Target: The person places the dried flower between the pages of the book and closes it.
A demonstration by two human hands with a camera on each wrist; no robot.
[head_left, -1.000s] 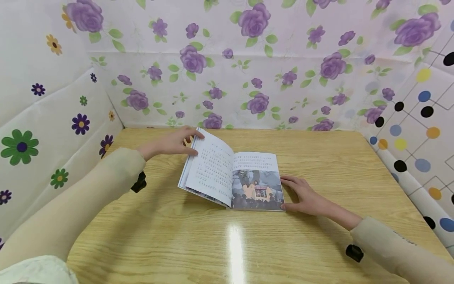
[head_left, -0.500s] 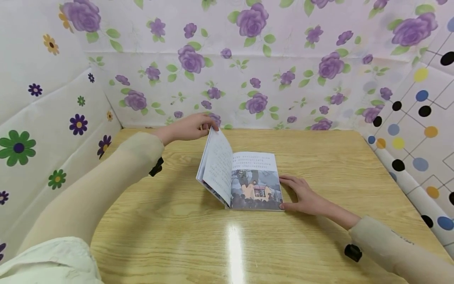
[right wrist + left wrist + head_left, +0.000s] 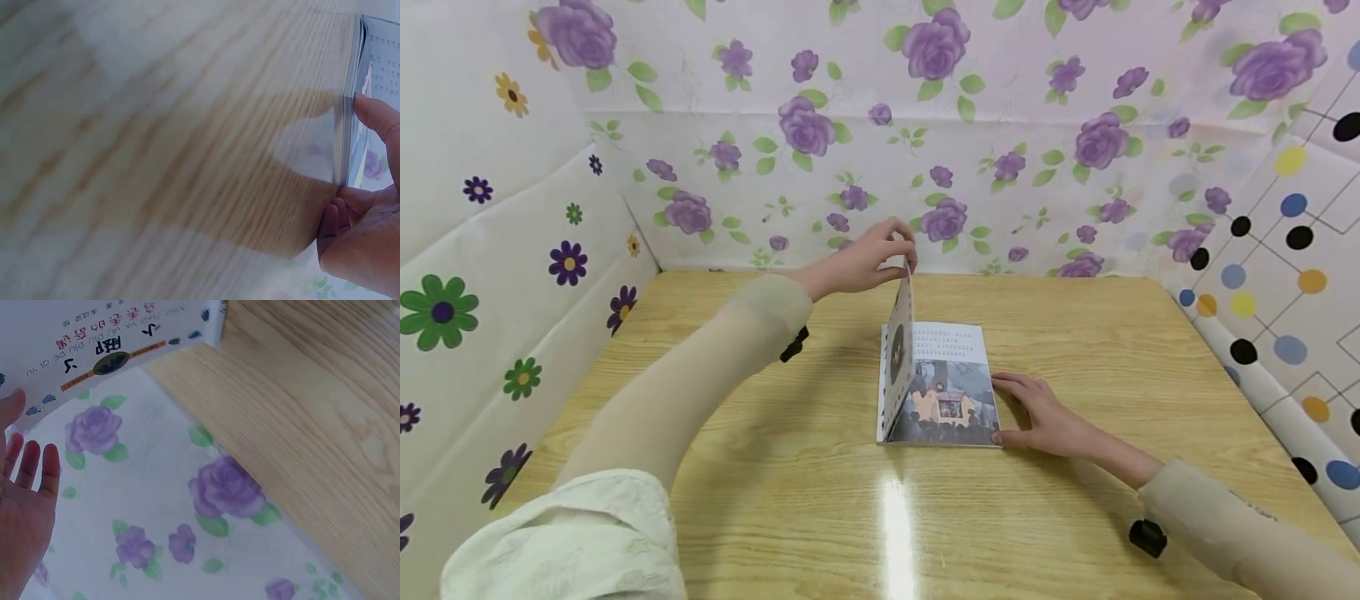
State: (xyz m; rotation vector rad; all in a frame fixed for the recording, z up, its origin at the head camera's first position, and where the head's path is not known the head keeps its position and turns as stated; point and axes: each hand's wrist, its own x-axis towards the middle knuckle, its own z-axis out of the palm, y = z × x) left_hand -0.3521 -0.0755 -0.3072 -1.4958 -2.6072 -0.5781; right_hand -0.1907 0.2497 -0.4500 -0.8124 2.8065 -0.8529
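An open picture book (image 3: 951,404) lies on the wooden table, its right page showing text above a grey forest picture. Its left part (image 3: 898,358) stands nearly upright, seen almost edge-on. My left hand (image 3: 872,257) pinches the top of that raised part. In the left wrist view the left hand (image 3: 28,509) has its thumb at the edge of a white printed face (image 3: 134,325) with a title and small blue footprints. My right hand (image 3: 1047,421) grips the book's right edge. In the right wrist view its thumb (image 3: 375,115) presses the page edge, with fingers curled beside the book.
The wooden table (image 3: 820,508) extends around the book. Purple-flowered cloth (image 3: 880,158) hangs behind it, with flowered cloth (image 3: 482,250) at left and dotted cloth (image 3: 1292,275) at right. A black wrist device (image 3: 1147,537) sits by the right sleeve.
My left hand has moved right and upward, swinging the book's left part from a low slant to nearly upright. My right hand stays at the right edge.
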